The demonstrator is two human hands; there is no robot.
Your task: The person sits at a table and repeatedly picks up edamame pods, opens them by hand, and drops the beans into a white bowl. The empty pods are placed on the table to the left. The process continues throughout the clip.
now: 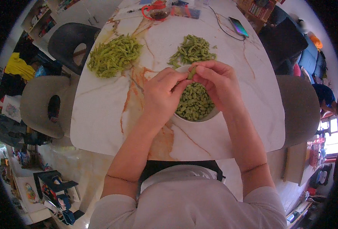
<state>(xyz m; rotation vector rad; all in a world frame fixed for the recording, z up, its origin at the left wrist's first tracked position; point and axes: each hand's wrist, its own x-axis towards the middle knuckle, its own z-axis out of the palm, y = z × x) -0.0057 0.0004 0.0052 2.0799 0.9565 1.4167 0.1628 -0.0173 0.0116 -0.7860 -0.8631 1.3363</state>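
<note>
A single green soybean pod (192,72) is pinched between my two hands above a white bowl (199,121). My left hand (164,93) grips its lower left end with thumb and forefinger. On the other side, my right hand (219,83) holds the pod's upper part with its fingertips. Many shelled green beans (196,101) fill much of the bowl, whose right side is partly covered by my right hand. Beyond the bowl lies a pile of whole pods (193,49). A heap of yellower green pods or hulls (114,55) spreads to the left.
The marble-patterned table (97,117) has chairs along both sides, including a grey chair (43,103) at left. Toward the far end stand a glass teapot (159,13) with a red handle and a phone (239,27) on a cable. Another person (325,96) is at the far right.
</note>
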